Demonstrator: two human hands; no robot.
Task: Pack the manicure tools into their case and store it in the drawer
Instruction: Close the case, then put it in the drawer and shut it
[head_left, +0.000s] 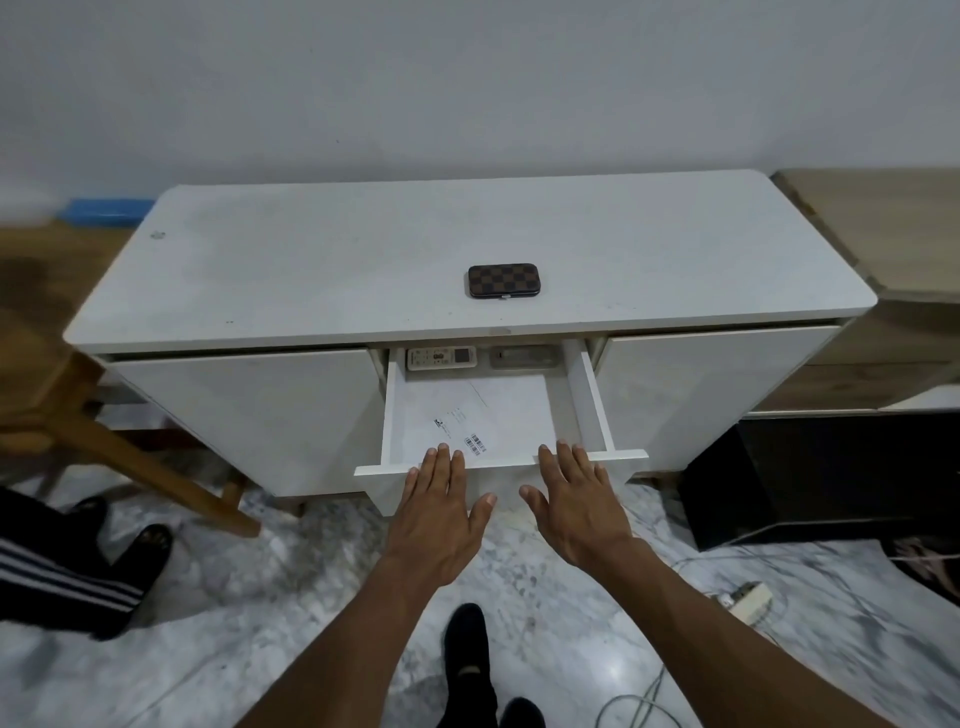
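A closed manicure case (503, 280) with a brown checkered cover lies flat on the white cabinet top (311, 270), near the middle. Below it the middle drawer (597, 410) stands pulled out. My left hand (441, 509) and my right hand (574, 499) hover side by side at the drawer's front panel, fingers spread, fingertips over its top edge. Neither hand holds anything. No loose manicure tools are in view.
Inside the drawer lie a white sheet of paper with a barcode (467, 415), a white remote (441, 357) and a grey remote (524, 356) at the back. A wooden chair (104, 441) stands left, another person's legs (67, 571) lower left, a black box (810, 478) and cables right.
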